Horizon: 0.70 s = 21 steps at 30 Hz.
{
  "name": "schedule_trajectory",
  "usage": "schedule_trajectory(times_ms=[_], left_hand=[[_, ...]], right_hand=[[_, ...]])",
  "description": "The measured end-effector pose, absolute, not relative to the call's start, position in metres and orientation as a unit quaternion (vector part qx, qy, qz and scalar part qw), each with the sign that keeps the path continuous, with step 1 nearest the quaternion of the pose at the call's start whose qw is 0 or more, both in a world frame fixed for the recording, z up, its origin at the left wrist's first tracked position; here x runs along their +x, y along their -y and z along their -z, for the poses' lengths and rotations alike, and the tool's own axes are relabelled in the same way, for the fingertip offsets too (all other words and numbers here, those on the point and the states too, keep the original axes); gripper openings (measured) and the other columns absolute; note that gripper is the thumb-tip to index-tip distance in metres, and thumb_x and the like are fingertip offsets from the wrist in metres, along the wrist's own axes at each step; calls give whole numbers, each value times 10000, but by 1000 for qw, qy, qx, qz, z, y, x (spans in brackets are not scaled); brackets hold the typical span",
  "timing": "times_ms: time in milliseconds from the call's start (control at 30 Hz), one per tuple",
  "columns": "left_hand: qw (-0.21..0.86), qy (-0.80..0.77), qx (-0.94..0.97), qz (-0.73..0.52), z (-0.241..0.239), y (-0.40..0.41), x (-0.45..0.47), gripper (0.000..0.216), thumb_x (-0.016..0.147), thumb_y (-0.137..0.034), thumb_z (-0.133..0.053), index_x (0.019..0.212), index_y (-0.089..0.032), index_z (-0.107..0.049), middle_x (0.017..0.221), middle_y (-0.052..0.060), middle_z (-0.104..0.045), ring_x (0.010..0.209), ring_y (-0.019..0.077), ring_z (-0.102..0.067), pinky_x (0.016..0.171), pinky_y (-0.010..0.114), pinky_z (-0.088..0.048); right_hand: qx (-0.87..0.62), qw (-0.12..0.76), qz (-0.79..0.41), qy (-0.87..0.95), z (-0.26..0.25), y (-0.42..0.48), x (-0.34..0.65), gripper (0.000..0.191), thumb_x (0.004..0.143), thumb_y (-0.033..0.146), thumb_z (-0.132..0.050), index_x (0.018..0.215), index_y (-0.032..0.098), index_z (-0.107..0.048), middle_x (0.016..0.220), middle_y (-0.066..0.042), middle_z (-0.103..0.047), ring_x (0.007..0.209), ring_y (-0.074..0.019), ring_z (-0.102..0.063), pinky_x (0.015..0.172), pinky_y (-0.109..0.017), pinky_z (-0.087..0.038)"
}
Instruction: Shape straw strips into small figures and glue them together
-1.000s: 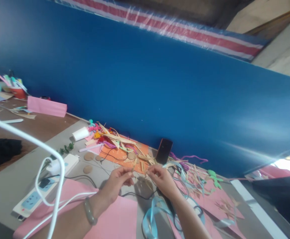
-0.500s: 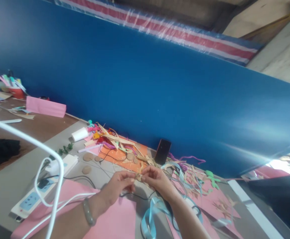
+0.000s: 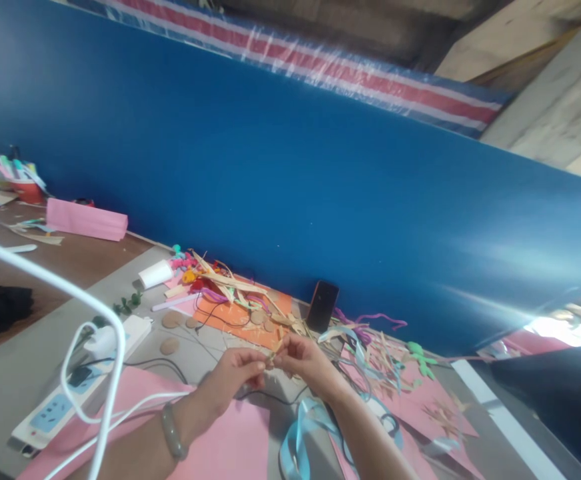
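My left hand (image 3: 236, 377), below a wrist with a grey-green bangle (image 3: 172, 432), is closed in a pinch over the middle of the table. Its fingertips meet those of my right hand (image 3: 303, 361), which is pinched too. Between them is a small straw-coloured strip (image 3: 276, 347), mostly covered by the fingers. Just beyond my hands lies an orange sheet (image 3: 230, 319) with straw-coloured strips (image 3: 235, 283) piled over it. A light blue ribbon (image 3: 300, 437) lies looped under my right forearm. Pink paper (image 3: 235, 440) lies beneath my left forearm.
A white power strip (image 3: 45, 420) lies at the left, with a thick white cable (image 3: 119, 373) arching in front. A phone (image 3: 322, 305) leans on the blue partition (image 3: 290, 187). Near it are a white cup (image 3: 155, 274), round wooden discs (image 3: 169, 346) and a green pipe-cleaner shape (image 3: 420, 358).
The view has shifted slightly. My fingertips have drawn closer together around the strip, so less of it shows. Things on the table have stayed where they were.
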<state>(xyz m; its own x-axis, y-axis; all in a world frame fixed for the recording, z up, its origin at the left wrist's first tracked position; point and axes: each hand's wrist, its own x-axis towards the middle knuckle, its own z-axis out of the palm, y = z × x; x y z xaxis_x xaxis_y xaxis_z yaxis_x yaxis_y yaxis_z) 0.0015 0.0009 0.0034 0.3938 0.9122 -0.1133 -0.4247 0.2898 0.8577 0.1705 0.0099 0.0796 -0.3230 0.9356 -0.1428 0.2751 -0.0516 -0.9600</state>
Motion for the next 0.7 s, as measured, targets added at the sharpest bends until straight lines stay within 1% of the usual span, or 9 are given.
schedule_trajectory(times_ms=[133,233,267,333,400,500,600,667,700], left_hand=[[724,-333,364,-482,-7,-1,-1,255,662,-330,-739,781,-104,-727,525,9,-607,494,99,-519,530,210,-384],[711,-337,351,-507,-6,-2,-2,219,695,-310,-722,785,-110,-721,524,1,-603,505,89,-512,538,197,-376],[711,-334,349,-511,-5,-2,-2,215,707,-309,-715,792,-111,-721,526,1,-602,508,86,-509,539,195,-374],[714,-326,344,-515,-3,-3,-1,217,718,-307,-711,808,-109,-722,529,2,-601,512,84,-507,542,193,-372],[718,-322,339,-516,-2,-3,-1,224,717,-305,-715,823,-108,-724,537,5,-604,515,83,-508,545,192,-372],[719,-321,332,-519,-5,-2,0,224,721,-307,-715,828,-111,-729,545,7,-604,522,83,-509,542,191,-369],[721,-317,329,-520,-8,0,0,218,724,-303,-715,826,-112,-736,550,11,-602,520,82,-501,530,190,-360],[723,-315,324,-522,-8,1,-1,208,718,-294,-721,816,-113,-737,563,17,-608,518,81,-498,521,190,-357],[724,-313,322,-523,-8,1,-1,202,716,-289,-723,815,-113,-737,569,18,-610,518,81,-497,518,189,-356]], right_hand=[[-552,327,-393,659,-70,-24,186,219,769,354,-620,875,166,-650,745,-25,-688,561,-126,-574,544,-248,-447],[-590,343,-312,661,-63,-32,200,226,716,268,-602,906,163,-666,764,-46,-688,630,-174,-613,602,-299,-481],[-589,338,-304,668,-62,-32,204,262,670,229,-621,918,168,-676,822,-63,-697,700,-204,-635,648,-327,-494],[-578,313,-258,708,-60,-30,210,408,590,170,-647,995,194,-691,1050,-108,-679,946,-288,-633,797,-408,-492],[-568,284,-176,752,-59,-25,213,497,595,158,-640,1086,221,-675,1232,-126,-603,1146,-332,-547,922,-469,-441],[-578,283,-12,766,-58,-16,212,375,735,178,-562,1094,217,-662,1268,-135,-582,1189,-332,-525,988,-524,-389],[-566,287,137,761,-58,-5,202,295,809,171,-536,1072,227,-657,1427,-123,-437,1314,-355,-377,1071,-624,-190],[-556,291,172,759,-58,4,192,274,829,172,-547,1075,227,-654,1491,-114,-346,1367,-366,-276,1079,-653,-82],[-553,298,162,761,-58,7,187,253,837,184,-554,1063,228,-659,1478,-114,-371,1363,-363,-284,1081,-652,-64]])
